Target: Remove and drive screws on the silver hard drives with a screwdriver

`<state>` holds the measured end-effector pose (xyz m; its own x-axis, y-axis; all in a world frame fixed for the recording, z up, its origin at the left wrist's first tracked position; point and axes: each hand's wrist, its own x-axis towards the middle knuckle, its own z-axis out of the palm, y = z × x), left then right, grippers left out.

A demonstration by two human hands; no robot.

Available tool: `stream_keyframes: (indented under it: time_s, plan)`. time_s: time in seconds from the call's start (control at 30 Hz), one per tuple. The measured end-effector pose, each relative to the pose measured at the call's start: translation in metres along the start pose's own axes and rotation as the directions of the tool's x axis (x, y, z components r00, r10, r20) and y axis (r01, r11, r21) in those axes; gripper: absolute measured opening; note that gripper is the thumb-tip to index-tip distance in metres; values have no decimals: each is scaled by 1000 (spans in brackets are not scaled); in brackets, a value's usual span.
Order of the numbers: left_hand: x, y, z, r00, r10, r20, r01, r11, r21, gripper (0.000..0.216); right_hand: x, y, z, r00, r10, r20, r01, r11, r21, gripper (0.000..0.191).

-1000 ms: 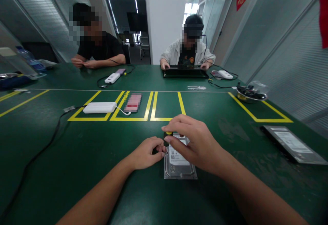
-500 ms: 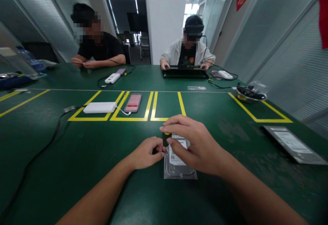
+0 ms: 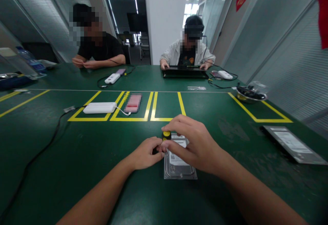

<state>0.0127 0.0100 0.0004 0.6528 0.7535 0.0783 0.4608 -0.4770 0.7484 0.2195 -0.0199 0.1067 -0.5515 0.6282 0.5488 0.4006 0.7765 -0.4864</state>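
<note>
A silver hard drive (image 3: 179, 172) with a white label lies flat on the green table, its far part partly covered by my right hand. Over its left edge stands a screwdriver (image 3: 166, 136) with a black and yellow handle, seen nearly end-on; its tip is hidden. My right hand (image 3: 193, 141) has its thumb and fingers around that handle. My left hand (image 3: 148, 153) rests at the drive's left side, fingers curled together close under the handle. What its fingertips pinch is hidden.
A second drive-like metal unit (image 3: 294, 144) lies to the right. Further back are a metal bowl (image 3: 251, 97) of dark parts, a white power bank (image 3: 99, 108) with a black cable, and a phone (image 3: 133, 102). Two people sit across the table, one holding a dark panel (image 3: 186, 72).
My right thumb and fingers have shifted around the screwdriver handle, and more of its yellow top shows. My left hand and the hard drive have stayed in place.
</note>
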Motion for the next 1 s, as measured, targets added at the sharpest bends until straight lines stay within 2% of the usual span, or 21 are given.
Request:
stream_keyframes:
  time_s: [0.13, 0.33, 0.43, 0.6, 0.77, 1.0]
  plan:
    - [0, -1, 0, 1000, -4, -4, 4, 1000, -5, 7, 2, -1, 0, 1000, -22, 16, 22, 1000, 16, 25]
    - [-1, -3, 1, 1000, 20, -9, -20, 1000, -11, 3, 0, 0, 1, 1000, -15, -17, 15, 1000, 7, 14]
    - [-1, -3, 1, 1000, 25, 3, -24, 1000, -17, 4, -1, -1, 1, 999, -34, -1, 34, 999, 41, 20]
    - [0, -2, 1, 1000, 22, -4, -22, 1000, -15, 3, 1, 0, 2, 999, 11, -42, -11, 1000, -15, 16]
    - [0, -2, 0, 1000, 19, 0, -19, 1000, -16, 3, 1, 3, 2, 997, -60, -58, 62, 998, 33, 26]
    - [0, -3, 1, 1000, 15, 3, -15, 1000, -8, 5, 0, 4, 2, 998, 22, -64, -23, 1000, -3, 17]
